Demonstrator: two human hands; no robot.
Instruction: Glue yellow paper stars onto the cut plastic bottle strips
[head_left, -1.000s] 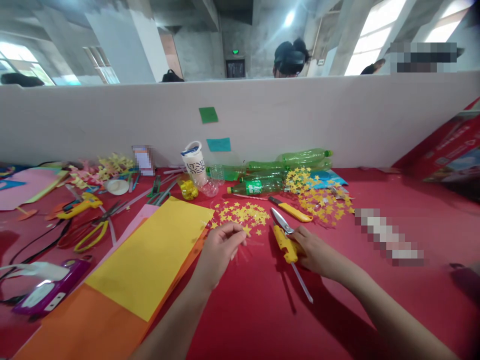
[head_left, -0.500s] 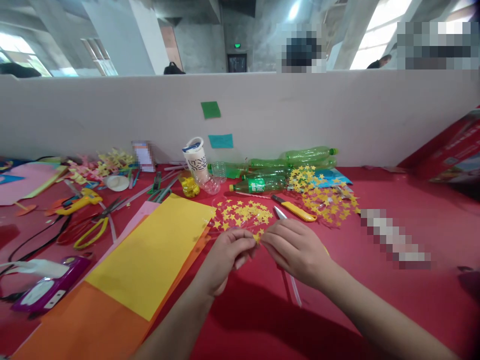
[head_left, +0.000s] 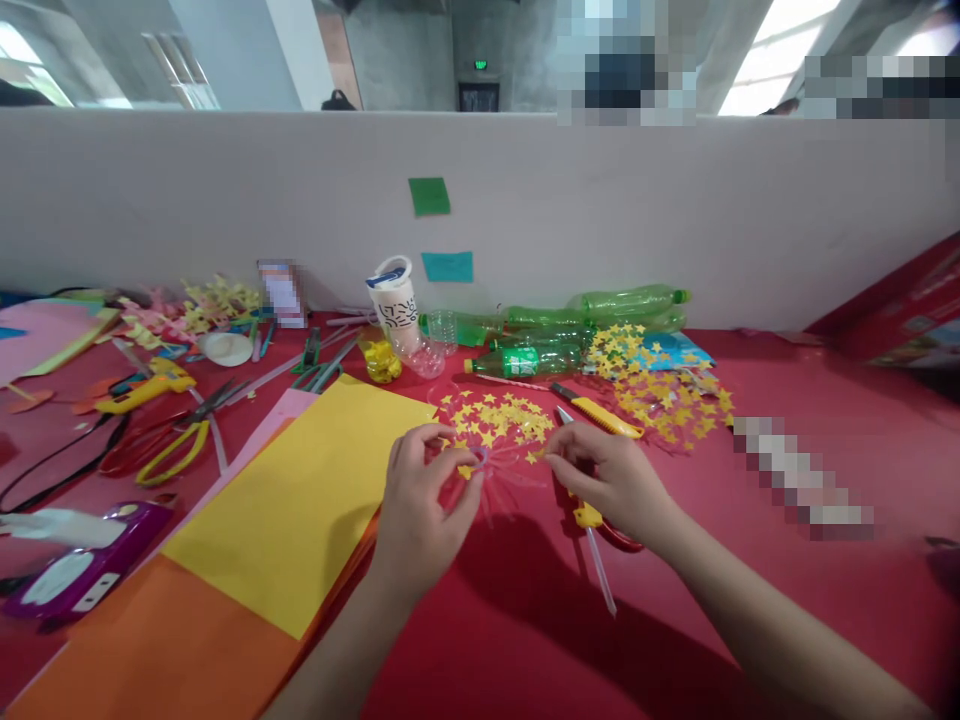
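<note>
My left hand [head_left: 424, 495] curls its thumb and forefinger on the pale ring of a clear plastic piece [head_left: 481, 460], whose thin strips spread out with many small yellow stars [head_left: 506, 415]. In a pinch, the fingertips of my right hand [head_left: 611, 475] hold a small yellow star [head_left: 532, 457], a little right of the ring. Partly under the right hand lie scissors with a red handle [head_left: 624, 540] and a yellow object [head_left: 588, 515] with a clear stick [head_left: 600, 575] at its end.
Yellow paper [head_left: 300, 510] lies on orange sheets at left, beside scissors [head_left: 176, 455], a yellow glue gun [head_left: 154, 388] and a purple power strip [head_left: 94, 560]. Behind are a paper cup [head_left: 395, 305], green bottles [head_left: 544, 360], a yellow cutter [head_left: 607, 415] and another star cluster [head_left: 667, 395].
My hands, close together before, have moved apart. The left hand has opened out somewhat around the ring; the right hand has shifted right and uncovered the red handle and yellow object.
</note>
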